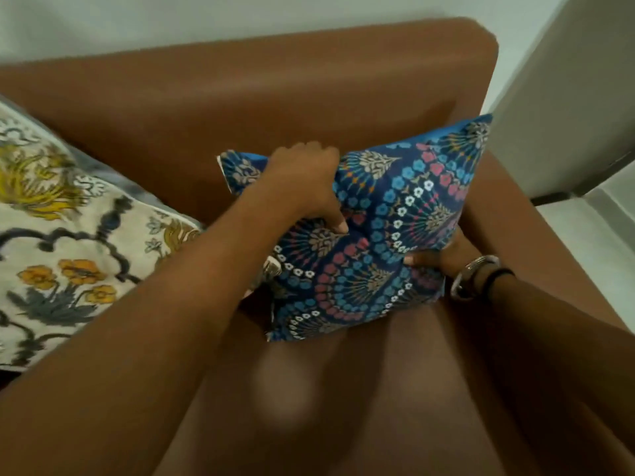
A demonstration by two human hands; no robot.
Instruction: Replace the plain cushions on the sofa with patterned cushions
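A blue patterned cushion (pixel 385 231) with pink, blue and white flowers stands tilted against the right end of the brown sofa (pixel 275 91). My left hand (pixel 305 187) grips its upper left part, thumb pressed into the front. My right hand (pixel 436 259), with a bangle and a black band on the wrist, holds its lower right edge, mostly hidden behind the fabric. A cream cushion (pixel 65 242) with yellow flowers and dark vines leans on the sofa at the left.
The sofa's right armrest (pixel 515 214) runs beside the blue cushion. A pale wall (pixel 171 18) stands behind the sofa. A grey-white panel or furniture piece (pixel 567 97) rises at the right, with light floor (pixel 598 228) below it.
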